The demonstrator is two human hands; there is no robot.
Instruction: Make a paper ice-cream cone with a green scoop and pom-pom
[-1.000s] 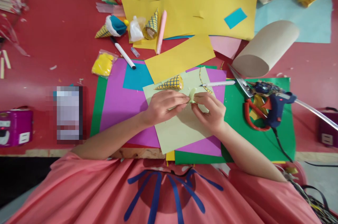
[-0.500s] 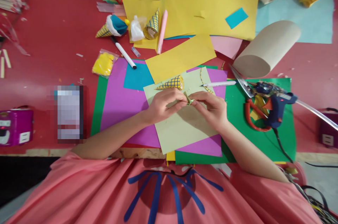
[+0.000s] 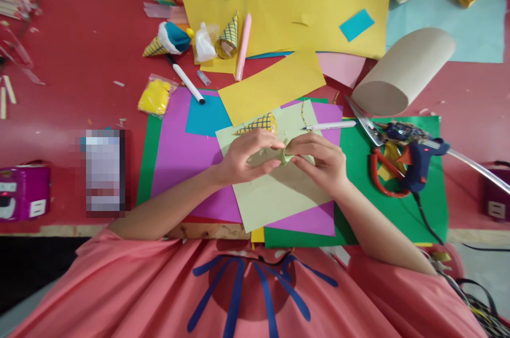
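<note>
Mostly red, the table [image 3: 79, 61] stretches out beyond and to both sides of the hands, with grey floor [image 3: 488, 259] past its near edge, outside the right forearm. Directly beneath the hands lies a pale green sheet [image 3: 274, 202], over a purple sheet [image 3: 179, 168] and a larger green sheet [image 3: 398, 221]. Beyond the left hand, a clear bag [image 3: 155, 96] holds a yellow lump, and farther off a patterned cone carries a white-and-blue top [image 3: 175, 37]. Next to that, a small clear bag [image 3: 206, 44] contains something white. Past the right hand rests a hollow cardboard tube [image 3: 406, 69], its open end facing the hands.

Between the hands, just above the pale sheet, is a small curled green strip [image 3: 285, 156]. The right hand [image 3: 321, 160] pinches it between thumb and fingers; the left hand [image 3: 249, 154] has thumb and forefinger parted beside it, and whether they touch it cannot be told. A blue-checked yellow cone [image 3: 257, 124] lies just beyond the left fingers.
</note>
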